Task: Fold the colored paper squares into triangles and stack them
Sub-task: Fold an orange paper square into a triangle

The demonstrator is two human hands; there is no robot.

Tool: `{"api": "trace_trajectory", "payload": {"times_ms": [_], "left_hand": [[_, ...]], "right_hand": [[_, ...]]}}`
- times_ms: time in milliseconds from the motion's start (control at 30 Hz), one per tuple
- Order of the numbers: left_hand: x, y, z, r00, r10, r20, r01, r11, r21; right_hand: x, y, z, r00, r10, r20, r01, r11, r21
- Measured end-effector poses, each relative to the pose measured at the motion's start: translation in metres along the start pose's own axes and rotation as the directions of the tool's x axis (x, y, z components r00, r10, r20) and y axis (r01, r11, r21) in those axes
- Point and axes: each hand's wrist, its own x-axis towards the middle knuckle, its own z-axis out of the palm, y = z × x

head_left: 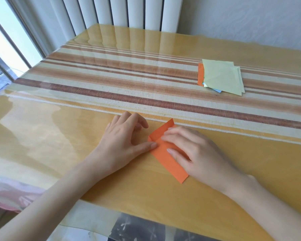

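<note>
Orange paper (pixel 170 164) lies on the glossy table (pixel 68 145) toward 6 o'clock of the view, just short of the striped runner (pixel 129 87). Its left corner points to 9 o'clock, and much of the sheet is hidden under the right hand (pixel 198 150), so the fold's exact shape cannot be told. That hand lies flat on the sheet, fingers straight and close together, pressing it down. The left hand (pixel 122 136) sets its straight thumb on the paper's left edge; its other fingers hang loosely curled and hold nothing.

The step in hand looks like flattening the fold on 1 sheet. The next move probably calls for sliding a fingertip along the crease while the other hand pins the sheet so the edges stay aligned. The triangle would then go to a pile. Well apart at 1 o'clock sits a loose stack of papers (pixel 221 77), pale yellow-green on top with orange and blue edges showing. Whether those sheets are folded is unclear.
</note>
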Motion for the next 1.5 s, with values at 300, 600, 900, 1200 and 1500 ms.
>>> {"api": "trace_trajectory", "payload": {"times_ms": [300, 600, 900, 1200, 1500], "left_hand": [[-0.035, -0.015, -0.019, 0.921, 0.389, 0.024, -0.369, 0.852, 0.37], [-0.034, -0.017, -0.017, 0.916, 0.366, 0.168, -0.401, 0.861, 0.312], [-0.025, -0.013, -0.023, 0.893, 0.367, 0.261, -0.446, 0.806, 0.391], [-0.038, -0.021, -0.028, 0.915, 0.311, 0.257, -0.395, 0.819, 0.417], [-0.057, -0.002, -0.013, 0.973, 0.198, 0.12, -0.231, 0.866, 0.443]], "right_hand": [[0.022, 0.01, 0.0, 0.998, -0.034, 0.05, 0.033, 0.999, 0.027], [0.016, 0.012, 0.003, 0.997, -0.049, 0.063, 0.048, 0.999, 0.005], [0.008, 0.009, -0.003, 0.978, -0.03, 0.205, 0.043, 0.997, -0.057], [0.009, 0.006, -0.007, 0.98, -0.021, 0.198, 0.038, 0.996, -0.083], [0.017, -0.001, -0.003, 0.981, -0.076, 0.179, 0.117, 0.967, -0.228]]}}
